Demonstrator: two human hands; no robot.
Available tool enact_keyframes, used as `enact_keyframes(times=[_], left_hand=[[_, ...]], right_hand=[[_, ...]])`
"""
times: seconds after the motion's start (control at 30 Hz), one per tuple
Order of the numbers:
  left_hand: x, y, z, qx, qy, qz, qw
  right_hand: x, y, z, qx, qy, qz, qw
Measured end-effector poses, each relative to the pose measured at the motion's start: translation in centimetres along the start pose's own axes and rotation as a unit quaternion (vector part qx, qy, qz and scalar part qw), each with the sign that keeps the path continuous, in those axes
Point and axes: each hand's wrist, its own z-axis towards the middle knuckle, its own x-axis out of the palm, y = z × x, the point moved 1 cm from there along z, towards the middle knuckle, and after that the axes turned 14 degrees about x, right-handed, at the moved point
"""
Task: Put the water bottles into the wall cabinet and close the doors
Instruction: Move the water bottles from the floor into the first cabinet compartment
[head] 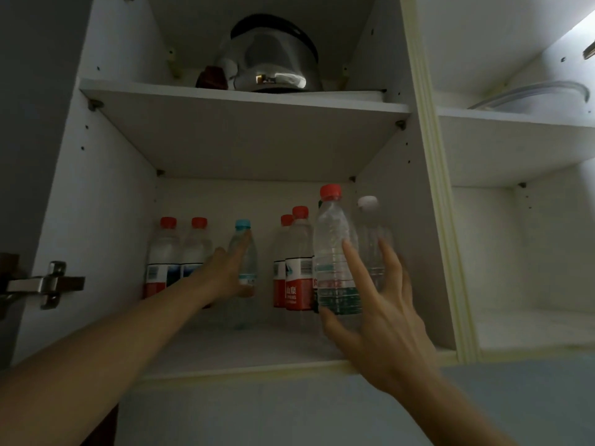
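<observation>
Several water bottles stand on the lower shelf (244, 349) of the open wall cabinet. My left hand (225, 272) reaches deep inside, its fingers wrapped round a blue-capped bottle (246, 249). My right hand (376, 307) is spread open against a red-capped bottle with a green label (335, 252), fingers apart, beside a white-capped clear bottle (370, 233). Two red-capped bottles (180, 252) stand at the left and two with red labels (294, 268) in the middle. The doors are swung out of sight.
A steel kettle (273, 59) and a dark red object (212, 77) sit on the upper shelf. A door hinge (48, 284) juts from the left wall. The neighbouring compartment at the right holds a clear lidded container (531, 98) on its upper shelf.
</observation>
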Motion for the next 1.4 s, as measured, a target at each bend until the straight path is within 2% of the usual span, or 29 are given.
enact_keyframes(times=[0.07,0.2,0.53,0.7,0.77,0.83,0.9,1.0,1.07,1.13,1.23,1.4], left_hand=[[-0.1,0.8,0.2,-0.004,0.0,0.083,0.997],[0.2,1.5,0.3,0.006,-0.012,0.25,0.968],[0.2,1.5,0.6,0.098,0.074,0.355,0.927],[-0.1,0.9,1.5,0.098,0.109,0.38,0.913],[-0.8,-0.1,2.4,0.092,0.055,0.291,0.951],[-1.7,-1.2,3.5,0.082,-0.034,0.112,0.99],[-2.3,-2.4,4.6,0.071,-0.091,-0.066,0.991],[-2.5,-4.2,5.5,0.058,-0.118,-0.259,0.957],[-2.3,-4.8,5.6,0.072,-0.146,-0.315,0.935],[-1.7,-5.1,5.4,0.086,-0.139,-0.348,0.923],[-0.4,-5.6,4.7,0.094,-0.074,-0.363,0.924],[-0.4,-5.7,4.7,0.109,-0.071,-0.343,0.93]], right_hand=[[0.0,0.0,-0.1,0.0,-0.002,-0.001,1.0],[-0.2,0.1,-0.2,-0.004,-0.007,-0.004,1.0],[-0.3,0.1,-0.4,-0.001,-0.014,0.007,1.0],[-0.3,0.0,-0.6,0.009,-0.037,0.0,0.999],[-0.3,0.0,-0.6,0.011,-0.04,0.0,0.999],[-0.3,0.0,-0.5,0.012,-0.041,0.004,0.999],[-0.5,0.2,-0.6,0.011,-0.042,0.009,0.999],[-0.6,0.3,-0.6,0.007,-0.046,0.012,0.999],[-0.5,0.2,-0.5,0.004,-0.046,-0.001,0.999],[-0.4,0.0,-0.4,0.005,-0.041,-0.016,0.999],[-0.4,-0.1,-0.3,0.016,-0.026,-0.033,0.999],[-0.3,0.1,-0.3,0.027,-0.022,-0.03,0.999]])
